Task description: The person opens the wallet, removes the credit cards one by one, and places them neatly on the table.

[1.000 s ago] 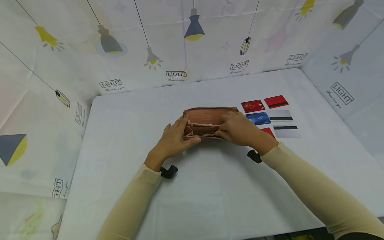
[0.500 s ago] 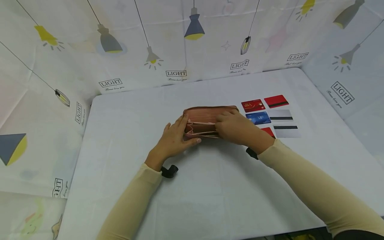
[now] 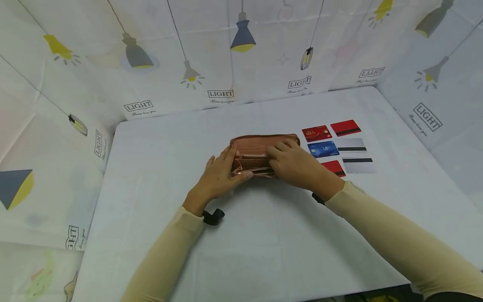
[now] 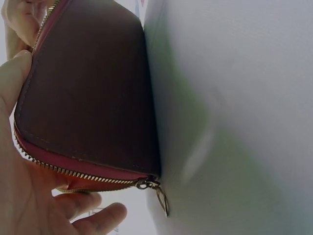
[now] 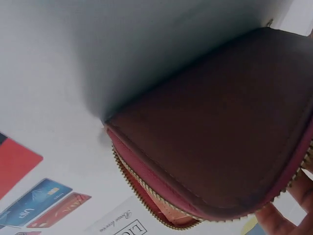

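Note:
An unzipped brownish-pink wallet (image 3: 250,144) stands on the table, its mouth facing up and its inner pockets showing. My left hand (image 3: 219,174) grips its left end, thumb along the front edge and fingers at the side. Curled fingers of my right hand (image 3: 292,163) hold the wallet's right part at the inner dividers; their tips are hidden inside. The left wrist view shows the dark outer cover (image 4: 88,93), the brass zipper (image 4: 83,174) and its pull (image 4: 162,198). From the right wrist, the cover (image 5: 220,122) and fingers (image 5: 276,223) at the zipper edge appear.
Right of the wallet lie a red VIP card (image 3: 316,133), a blue VIP card (image 3: 323,149), red striped cards (image 3: 345,128) and grey striped cards (image 3: 358,167). The white table (image 3: 241,251) meets a lamp-print cloth (image 3: 181,37) at its back and sides.
My right hand has shifted slightly left along the wallet's dividers, and more of the lowest red card shows. The left hand keeps its place on the wallet.

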